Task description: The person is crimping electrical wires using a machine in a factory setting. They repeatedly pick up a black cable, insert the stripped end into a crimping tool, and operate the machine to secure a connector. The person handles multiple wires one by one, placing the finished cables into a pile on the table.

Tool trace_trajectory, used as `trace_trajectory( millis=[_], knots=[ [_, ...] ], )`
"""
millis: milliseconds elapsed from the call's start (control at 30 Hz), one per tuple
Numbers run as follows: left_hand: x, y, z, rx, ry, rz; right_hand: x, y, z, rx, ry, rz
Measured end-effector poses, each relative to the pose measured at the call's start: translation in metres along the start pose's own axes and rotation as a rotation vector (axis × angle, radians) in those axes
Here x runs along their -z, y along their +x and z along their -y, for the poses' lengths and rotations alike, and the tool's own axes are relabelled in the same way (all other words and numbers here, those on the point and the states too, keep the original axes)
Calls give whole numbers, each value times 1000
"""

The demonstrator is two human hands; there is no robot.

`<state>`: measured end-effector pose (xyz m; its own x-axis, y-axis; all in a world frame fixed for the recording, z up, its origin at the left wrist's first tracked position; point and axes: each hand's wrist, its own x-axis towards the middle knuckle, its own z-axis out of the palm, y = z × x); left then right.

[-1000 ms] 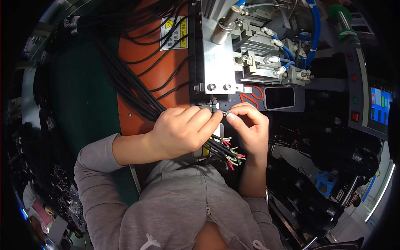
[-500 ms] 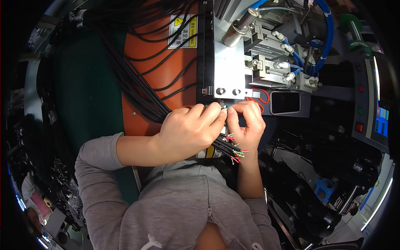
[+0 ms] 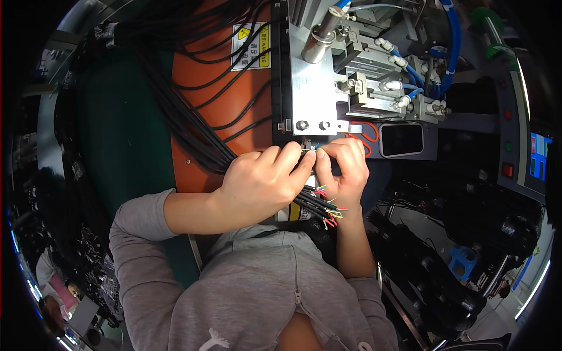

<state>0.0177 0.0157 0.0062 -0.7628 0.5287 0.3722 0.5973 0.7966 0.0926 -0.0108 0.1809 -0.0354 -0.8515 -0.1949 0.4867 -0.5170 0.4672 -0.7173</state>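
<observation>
My left hand (image 3: 263, 181) is closed in a pinch just in front of the machine's metal block (image 3: 313, 96). Thumb and forefinger of my right hand (image 3: 346, 168) meet it there, also pinching. Between the fingertips shows a small bit of thin wires (image 3: 314, 148), bluish and whitish; the fingers hide most of it. Beneath my left hand passes a bundle of black cables (image 3: 202, 140). The stripped cable ends (image 3: 332, 212), with red, green, yellow and white cores, stick out between my wrists.
Loose black cables lie over the orange panel (image 3: 234, 99) at left. Pneumatic cylinders (image 3: 380, 76) with blue hoses stand behind right. A phone (image 3: 401, 140) and a red-handled tool (image 3: 367, 133) lie beside the block. A control box with a red button (image 3: 507, 170) is far right.
Both hands have shifted very slightly in the picture along with the whole view. A little more of the thin wires now shows between the fingertips. The pinch stays closed.
</observation>
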Motion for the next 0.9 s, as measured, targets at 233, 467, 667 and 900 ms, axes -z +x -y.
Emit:
trace_trajectory(
  millis=[233,467,667,900],
  knots=[
    [-4,2,4,-14,-22,-60,-7,-10,-4,-560,435,11],
    [-5,3,11,-12,-119,-86,-4,-1,1,-352,299,24],
    [3,-3,6,38,-52,-33,-3,-7,-1,-333,215,-29],
    [5,-7,12,17,-46,54,22,3,-6,100,466,205]
  ],
)
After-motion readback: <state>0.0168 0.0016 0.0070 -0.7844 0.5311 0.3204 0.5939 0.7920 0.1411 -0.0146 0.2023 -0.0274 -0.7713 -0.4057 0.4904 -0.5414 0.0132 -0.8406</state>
